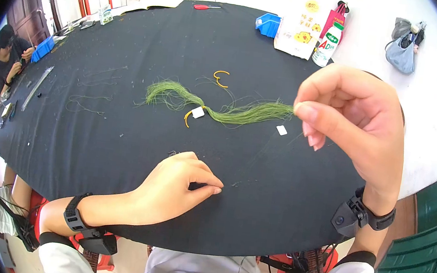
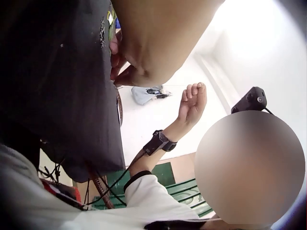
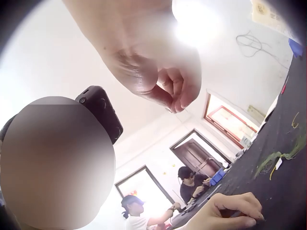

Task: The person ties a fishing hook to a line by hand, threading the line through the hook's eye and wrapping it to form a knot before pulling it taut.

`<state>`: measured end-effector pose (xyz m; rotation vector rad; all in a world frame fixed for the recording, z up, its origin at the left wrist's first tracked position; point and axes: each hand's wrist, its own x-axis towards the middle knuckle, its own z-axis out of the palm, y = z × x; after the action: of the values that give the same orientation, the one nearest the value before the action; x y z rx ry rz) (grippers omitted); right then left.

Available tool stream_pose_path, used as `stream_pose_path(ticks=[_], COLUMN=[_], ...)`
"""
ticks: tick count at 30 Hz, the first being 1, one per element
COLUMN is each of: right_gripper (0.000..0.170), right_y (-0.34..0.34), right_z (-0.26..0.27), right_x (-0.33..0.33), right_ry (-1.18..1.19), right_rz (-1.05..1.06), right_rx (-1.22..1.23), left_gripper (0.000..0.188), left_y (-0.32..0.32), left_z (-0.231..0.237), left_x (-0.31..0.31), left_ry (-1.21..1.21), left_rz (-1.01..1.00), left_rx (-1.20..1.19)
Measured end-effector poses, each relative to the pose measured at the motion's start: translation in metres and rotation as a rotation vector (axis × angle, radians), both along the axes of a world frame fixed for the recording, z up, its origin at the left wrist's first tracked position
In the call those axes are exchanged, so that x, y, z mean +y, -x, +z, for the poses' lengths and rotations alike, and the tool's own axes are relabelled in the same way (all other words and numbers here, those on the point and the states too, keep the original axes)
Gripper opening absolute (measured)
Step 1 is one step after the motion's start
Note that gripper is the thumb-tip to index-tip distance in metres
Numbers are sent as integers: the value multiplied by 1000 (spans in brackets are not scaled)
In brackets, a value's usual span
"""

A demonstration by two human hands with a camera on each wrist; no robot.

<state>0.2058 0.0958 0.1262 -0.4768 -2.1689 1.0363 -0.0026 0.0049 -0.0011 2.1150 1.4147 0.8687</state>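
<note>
A bundle of thin green strands (image 1: pixel 253 112) stretches across the black cloth, gathered by a yellow tie with a white tag (image 1: pixel 198 112). My left hand (image 1: pixel 177 188) is low over the near side of the cloth, thumb and forefinger tips together. Raised to the right, in front of the bundle's right end, is my right hand (image 1: pixel 356 112), its thumb tip against the forefinger and the other fingers curled. In the right wrist view that hand (image 3: pixel 168 81) shows the same closed fingertips. I cannot tell whether a fine strand is pinched in either hand.
A yellow ring-shaped tie (image 1: pixel 221 78) and a white tag (image 1: pixel 281 130) lie near the bundle. Loose strands (image 1: pixel 90 103) are scattered left. At the back stand a blue bin (image 1: pixel 268 24), a paper bag (image 1: pixel 296 32) and a white bottle (image 1: pixel 327 45). Another person (image 1: pixel 9 56) sits far left.
</note>
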Motion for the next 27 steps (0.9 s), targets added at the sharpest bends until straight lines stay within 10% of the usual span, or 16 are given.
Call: stream_pose_path(ticks=[9,21,27], right_gripper=[6,9,10], right_y=[2,10,11], right_z=[1,12,14], right_x=[0,-4,-6], right_ry=[-170,-386,-487], right_rz=[104,109,104], right_rx=[-137,-212,-205], left_gripper=[42,26,15], left_y=[-9,-30,-25], left_z=[42,83,92], left_x=[-1,21,21], left_ry=[-151,65,155], left_rz=[60,-215,-157], left_rx=[-118,-779,-647])
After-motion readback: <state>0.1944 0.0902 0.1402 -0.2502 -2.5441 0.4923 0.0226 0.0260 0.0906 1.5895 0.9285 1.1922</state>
